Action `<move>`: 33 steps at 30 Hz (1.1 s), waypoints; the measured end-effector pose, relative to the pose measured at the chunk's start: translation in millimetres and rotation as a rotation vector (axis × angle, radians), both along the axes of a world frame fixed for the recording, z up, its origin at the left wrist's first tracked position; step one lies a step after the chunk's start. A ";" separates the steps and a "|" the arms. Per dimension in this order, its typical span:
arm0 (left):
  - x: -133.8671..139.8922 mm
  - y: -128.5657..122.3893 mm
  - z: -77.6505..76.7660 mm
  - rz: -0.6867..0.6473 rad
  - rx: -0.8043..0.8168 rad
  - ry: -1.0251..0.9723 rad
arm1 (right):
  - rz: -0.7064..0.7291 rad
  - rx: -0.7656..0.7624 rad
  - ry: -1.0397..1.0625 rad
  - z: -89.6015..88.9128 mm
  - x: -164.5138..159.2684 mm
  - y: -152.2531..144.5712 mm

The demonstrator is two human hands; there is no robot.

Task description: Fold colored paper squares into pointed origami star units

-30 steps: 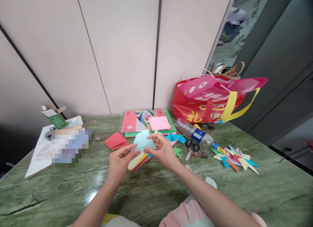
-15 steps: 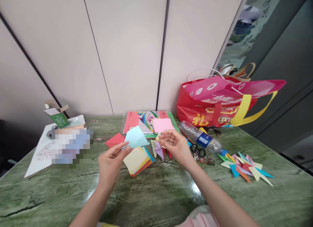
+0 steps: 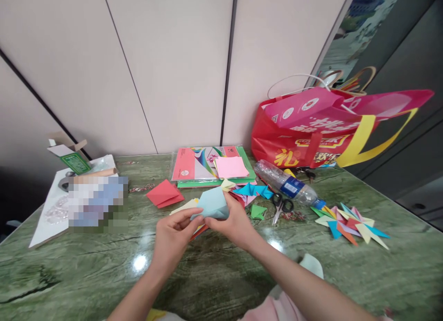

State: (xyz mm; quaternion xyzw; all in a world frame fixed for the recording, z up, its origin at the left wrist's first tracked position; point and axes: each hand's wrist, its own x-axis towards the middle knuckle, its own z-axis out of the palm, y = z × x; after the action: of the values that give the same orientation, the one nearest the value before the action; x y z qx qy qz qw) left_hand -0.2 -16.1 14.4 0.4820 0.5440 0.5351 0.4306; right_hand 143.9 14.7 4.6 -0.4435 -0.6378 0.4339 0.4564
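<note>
An indoor room set up as a paper-craft corner, though whether it is in a home or an office cannot be told. A green marbled table [image 3: 104, 275] stands against tall pale panels [image 3: 183, 81] with dark seams. Colourful folded paper shapes [image 3: 353, 225] and black-handled scissors [image 3: 278, 209] suggest crafting; a drink bottle [image 3: 293, 186] and red shopping bag [image 3: 280, 134] look everyday.

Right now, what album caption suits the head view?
Bare fingers pinch folded pale blue paper above a green marbled tabletop.
</note>
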 end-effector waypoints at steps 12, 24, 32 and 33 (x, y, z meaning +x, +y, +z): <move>-11.3 5.5 4.3 0.093 0.031 -0.125 | 0.047 -0.174 0.202 -1.1 18.4 17.4; -10.1 10.1 -1.6 -0.121 -0.145 -0.167 | -0.041 -0.122 0.254 -10.7 16.8 24.2; -3.9 7.7 -2.3 -0.327 -0.278 -0.144 | 0.201 -0.034 -0.029 -12.3 10.8 13.0; -4.5 7.5 -1.7 -0.318 -0.284 -0.151 | 0.199 -0.031 -0.038 -11.9 11.1 12.8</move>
State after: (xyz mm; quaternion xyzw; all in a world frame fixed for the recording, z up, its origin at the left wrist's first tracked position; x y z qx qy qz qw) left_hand -4.7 -8.6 12.7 0.4548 0.4976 0.4130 0.6124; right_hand 155.1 27.5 -7.3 -0.3933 -0.6803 0.4785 0.3918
